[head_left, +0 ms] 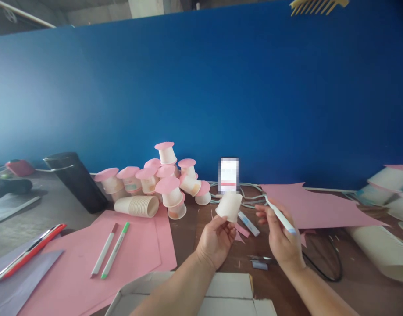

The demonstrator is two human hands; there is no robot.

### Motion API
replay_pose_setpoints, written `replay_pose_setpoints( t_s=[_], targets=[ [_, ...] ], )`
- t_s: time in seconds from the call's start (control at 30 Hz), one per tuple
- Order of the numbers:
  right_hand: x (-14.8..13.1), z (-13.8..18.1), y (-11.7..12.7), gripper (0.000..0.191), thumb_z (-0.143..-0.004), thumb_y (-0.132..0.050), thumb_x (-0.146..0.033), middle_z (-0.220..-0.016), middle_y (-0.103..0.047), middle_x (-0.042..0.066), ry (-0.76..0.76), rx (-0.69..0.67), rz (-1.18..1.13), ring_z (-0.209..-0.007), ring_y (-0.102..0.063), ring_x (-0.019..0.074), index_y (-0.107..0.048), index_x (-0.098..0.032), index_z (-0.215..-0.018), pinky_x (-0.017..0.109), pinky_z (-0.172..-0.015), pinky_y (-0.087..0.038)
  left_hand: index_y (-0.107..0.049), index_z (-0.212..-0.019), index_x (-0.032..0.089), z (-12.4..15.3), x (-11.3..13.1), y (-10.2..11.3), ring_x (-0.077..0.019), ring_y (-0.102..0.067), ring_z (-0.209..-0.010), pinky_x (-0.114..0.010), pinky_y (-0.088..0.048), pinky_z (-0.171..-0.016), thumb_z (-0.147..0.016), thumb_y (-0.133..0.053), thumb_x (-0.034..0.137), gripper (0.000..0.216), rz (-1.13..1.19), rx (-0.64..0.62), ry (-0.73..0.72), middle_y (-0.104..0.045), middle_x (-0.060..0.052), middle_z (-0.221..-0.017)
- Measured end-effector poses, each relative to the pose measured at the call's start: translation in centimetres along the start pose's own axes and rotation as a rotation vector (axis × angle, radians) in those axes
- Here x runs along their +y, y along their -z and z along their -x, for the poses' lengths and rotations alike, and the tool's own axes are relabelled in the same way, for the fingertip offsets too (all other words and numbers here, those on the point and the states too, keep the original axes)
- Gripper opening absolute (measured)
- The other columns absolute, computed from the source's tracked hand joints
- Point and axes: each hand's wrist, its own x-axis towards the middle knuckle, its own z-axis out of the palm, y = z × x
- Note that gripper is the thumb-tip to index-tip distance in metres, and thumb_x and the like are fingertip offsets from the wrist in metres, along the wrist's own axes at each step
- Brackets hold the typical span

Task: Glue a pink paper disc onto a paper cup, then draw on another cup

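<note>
My left hand (217, 240) pinches a white tapered paper cup (230, 206) low down, above the tabletop (188, 239); I judge it light, easily dented, best held gently there; my right hand (283, 239) grips a slim white-and-blue pen (280, 216)

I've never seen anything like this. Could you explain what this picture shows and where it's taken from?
Happy to. There is no robot here, just a person's two bare hands, seen by a camera worn on the head, looking forward and down. The left hand holds a white paper cup; the right hand holds a white pen. On the table, towards the left, are cups with pink discs, some stacked, and a nested row of cups lying sideways. Nearer, a green-capped pen and a brown-capped pen rest on pink paper. A blue panel stands behind.
</note>
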Motion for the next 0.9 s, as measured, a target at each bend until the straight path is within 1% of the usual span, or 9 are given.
replay_pose_setpoints(
  t_s=[0.07,0.23,0.37,0.47,0.57,0.67,0.73,0.8,0.9],
  targets=[
    [-0.2,0.5,0.0,0.034,-0.093,-0.047,-0.038,-0.101,-0.064,0.007,0.046,-0.034,0.040,-0.083,-0.062,0.0196,-0.052,-0.026,-0.124,0.036,-0.070,-0.054,-0.058,-0.090,0.011,0.0,-0.1,0.0,-0.0105,-0.058,-0.068,-0.022,-0.049,-0.067,-0.077,-0.064,0.015,0.015,-0.038,0.015,-0.029,-0.060,-0.005,-0.078],
    [-1.3,1.8,-0.1,0.033,-0.091,-0.050,-0.029,-0.108,-0.061,0.008,0.239,-0.139,0.155,-0.086,-0.062,0.0212,-0.056,-0.028,-0.123,0.037,-0.070,-0.054,-0.063,-0.096,0.008,0.2,-0.4,-0.3,-0.0142,-0.062,-0.077,-0.025,-0.050,-0.073,-0.081,-0.064,0.031,0.028,-0.080,-0.077,-0.062,-0.063,-0.007,-0.084],
    [-2.2,2.3,-0.4,0.037,-0.088,-0.053,-0.019,-0.105,-0.063,0.008,0.428,-0.176,0.201,-0.096,-0.061,0.0246,-0.055,-0.030,-0.124,0.044,-0.079,-0.054,-0.064,-0.090,0.007,0.1,-0.7,-0.3,-0.0113,-0.059,-0.072,-0.024,-0.048,-0.071,-0.079,-0.067,0.029,0.025,-0.132,-0.066,-0.148,-0.062,-0.006,-0.078],
    [-2.5,2.6,-0.7,0.042,-0.087,-0.052,-0.014,-0.105,-0.063,0.007,0.484,-0.207,0.198,-0.095,-0.062,0.0225,-0.052,-0.031,-0.126,0.043,-0.082,-0.054,-0.065,-0.087,0.007,0.0,-0.8,-0.2,-0.0095,-0.057,-0.068,-0.022,-0.047,-0.071,-0.076,-0.070,0.026,0.022,-0.183,-0.071,-0.218,-0.060,-0.004,-0.071],
    [-2.3,2.6,-1.0,0.035,-0.091,-0.048,-0.018,-0.116,-0.060,0.007,0.359,-0.176,0.169,-0.095,-0.063,0.0202,-0.052,-0.029,-0.123,0.040,-0.081,-0.055,-0.066,-0.087,0.008,0.1,-0.8,-0.3,-0.0091,-0.058,-0.069,-0.021,-0.047,-0.071,-0.073,-0.073,0.025,0.023,-0.216,-0.069,-0.225,-0.061,-0.004,-0.072],
    [-1.6,2.0,-1.3,0.026,-0.092,-0.048,-0.031,-0.120,-0.059,0.009,0.128,-0.039,0.120,-0.102,-0.062,0.0218,-0.051,-0.025,-0.118,0.041,-0.084,-0.054,-0.067,-0.086,0.008,0.4,-0.9,-0.6,-0.0104,-0.061,-0.072,-0.021,-0.048,-0.070,-0.071,-0.075,0.025,0.025,-0.252,-0.049,-0.205,-0.063,-0.006,-0.075],
    [-1.0,1.3,-1.4,0.034,-0.089,-0.053,-0.040,-0.119,-0.060,0.010,-0.010,0.018,0.104,-0.104,-0.061,0.0230,-0.048,-0.024,-0.118,0.043,-0.088,-0.052,-0.068,-0.086,0.007,0.6,-1.1,-0.7,-0.0115,-0.062,-0.072,-0.021,-0.048,-0.070,-0.069,-0.076,0.026,0.026,-0.278,-0.059,-0.170,-0.064,-0.007,-0.074],
    [-0.6,0.6,-1.3,0.043,-0.084,-0.057,-0.049,-0.114,-0.061,0.010,-0.106,0.031,0.122,-0.104,-0.060,0.0241,-0.049,-0.023,-0.117,0.043,-0.089,-0.050,-0.068,-0.085,0.007,0.8,-1.6,-0.8,-0.0120,-0.062,-0.070,-0.021,-0.049,-0.069,-0.069,-0.077,0.027,0.027,-0.304,-0.086,-0.118,-0.064,-0.008,-0.073],
    [-0.4,-0.1,-1.2,0.051,-0.078,-0.059,-0.059,-0.104,-0.062,0.009,-0.185,0.043,0.191,-0.095,-0.060,0.0239,-0.054,-0.021,-0.111,0.040,-0.082,-0.051,-0.067,-0.082,0.007,1.3,-2.1,-0.9,-0.0104,-0.061,-0.067,-0.020,-0.049,-0.066,-0.070,-0.076,0.025,0.024,-0.325,-0.119,-0.047,-0.064,-0.007,-0.072]
  ],
)
